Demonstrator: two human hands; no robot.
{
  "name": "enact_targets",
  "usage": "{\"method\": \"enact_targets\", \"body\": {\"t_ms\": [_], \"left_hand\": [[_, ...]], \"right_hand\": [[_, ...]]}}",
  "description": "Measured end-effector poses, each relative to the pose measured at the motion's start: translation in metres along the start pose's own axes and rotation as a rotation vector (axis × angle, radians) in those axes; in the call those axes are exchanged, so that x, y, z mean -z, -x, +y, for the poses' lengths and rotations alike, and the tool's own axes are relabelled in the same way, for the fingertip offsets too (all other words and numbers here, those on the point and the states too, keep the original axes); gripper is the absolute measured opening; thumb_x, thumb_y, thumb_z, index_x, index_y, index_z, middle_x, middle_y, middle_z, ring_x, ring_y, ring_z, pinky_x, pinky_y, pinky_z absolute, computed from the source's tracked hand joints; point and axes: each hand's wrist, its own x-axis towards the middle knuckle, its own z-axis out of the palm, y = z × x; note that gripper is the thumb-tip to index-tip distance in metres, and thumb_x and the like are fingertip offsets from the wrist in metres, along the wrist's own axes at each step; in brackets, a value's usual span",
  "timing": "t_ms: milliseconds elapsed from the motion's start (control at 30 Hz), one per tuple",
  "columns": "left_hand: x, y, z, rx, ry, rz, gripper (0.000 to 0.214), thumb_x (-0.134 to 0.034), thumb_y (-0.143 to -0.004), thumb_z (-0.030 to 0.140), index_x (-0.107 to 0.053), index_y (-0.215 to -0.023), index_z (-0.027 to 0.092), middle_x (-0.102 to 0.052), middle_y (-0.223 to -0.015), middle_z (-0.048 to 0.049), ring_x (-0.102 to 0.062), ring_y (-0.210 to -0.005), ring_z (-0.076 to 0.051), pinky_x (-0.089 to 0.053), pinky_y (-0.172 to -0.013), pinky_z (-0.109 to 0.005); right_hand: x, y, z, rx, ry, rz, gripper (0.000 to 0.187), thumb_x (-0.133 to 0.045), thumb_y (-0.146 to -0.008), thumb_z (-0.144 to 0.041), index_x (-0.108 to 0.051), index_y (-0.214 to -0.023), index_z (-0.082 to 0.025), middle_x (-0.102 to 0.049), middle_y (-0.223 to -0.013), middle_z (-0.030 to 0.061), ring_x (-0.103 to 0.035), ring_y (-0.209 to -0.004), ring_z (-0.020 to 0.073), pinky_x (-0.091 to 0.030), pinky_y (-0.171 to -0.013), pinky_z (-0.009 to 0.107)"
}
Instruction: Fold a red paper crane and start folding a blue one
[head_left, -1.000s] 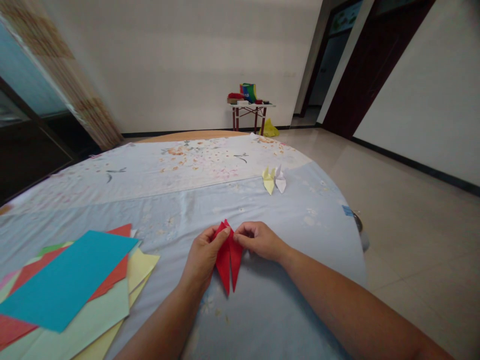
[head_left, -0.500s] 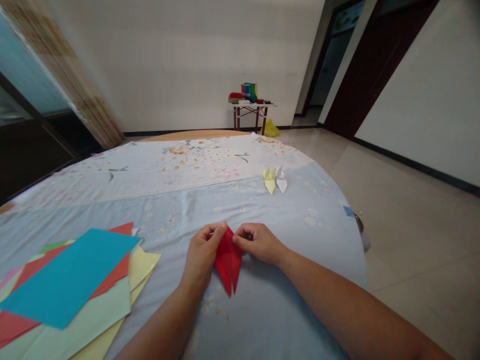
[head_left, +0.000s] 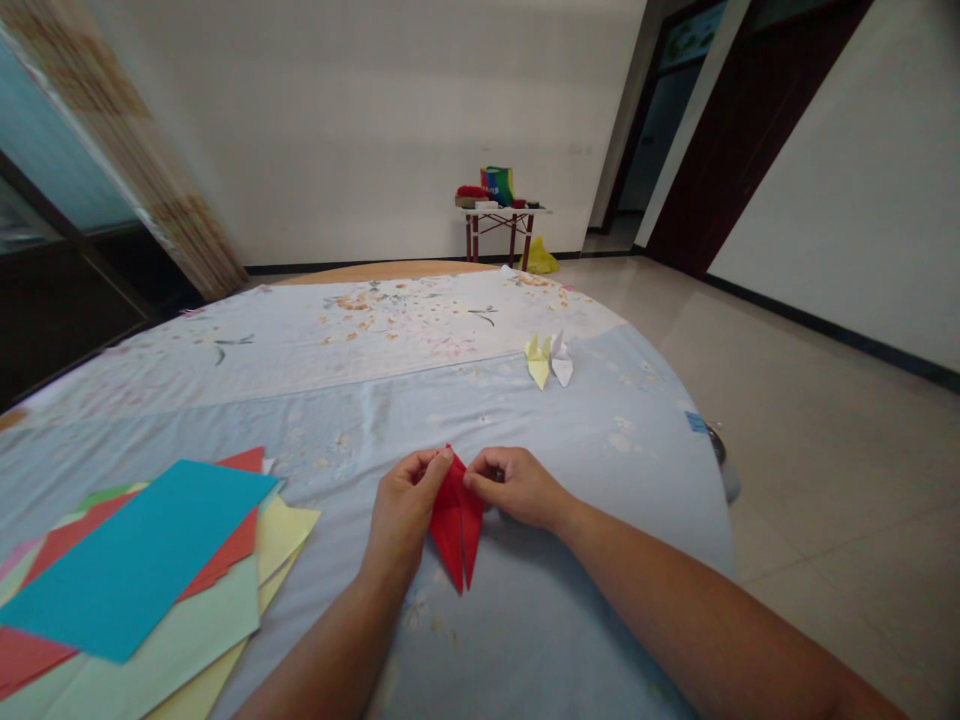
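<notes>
Over blue tablecloth [head_left: 630,500], left hand [head_left: 403,508] and right hand [head_left: 525,486] pinching folded red paper [head_left: 451,530].

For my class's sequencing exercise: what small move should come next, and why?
Probably press a crease along the right edge of the red folded paper: the right hand pinches there, while the left hand holds its upper left side.

Left hand [head_left: 401,510] and right hand [head_left: 517,487] pinch a red fold [head_left: 457,525], its two long points aimed toward the wearer. Left of the red fold, a blue sheet [head_left: 142,560] tops a paper pile [head_left: 202,625]; beyond it, to the right, yellow [head_left: 538,367] and white figures [head_left: 562,365] sit side by side on flowered cloth [head_left: 420,400].
</notes>
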Motion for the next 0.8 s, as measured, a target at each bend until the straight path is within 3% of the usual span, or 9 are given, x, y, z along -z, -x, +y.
{"method": "enact_targets", "body": {"t_ms": [800], "left_hand": [[0.0012, -0.0013, -0.006, -0.002, 0.07, -0.003, 0.029, -0.072, -0.061, 0.04, -0.064, -0.073, 0.015, -0.065, -0.061, 0.0019, -0.056, -0.051, -0.01, -0.043, -0.053, -0.021]], "right_hand": [[0.0001, 0.0002, 0.0013, 0.011, -0.022, 0.0, 0.017, -0.058, -0.077, -0.03, -0.058, -0.072, -0.014, -0.055, -0.057, -0.0024, -0.047, -0.05, 0.0073, -0.036, -0.048, 0.018]]}}
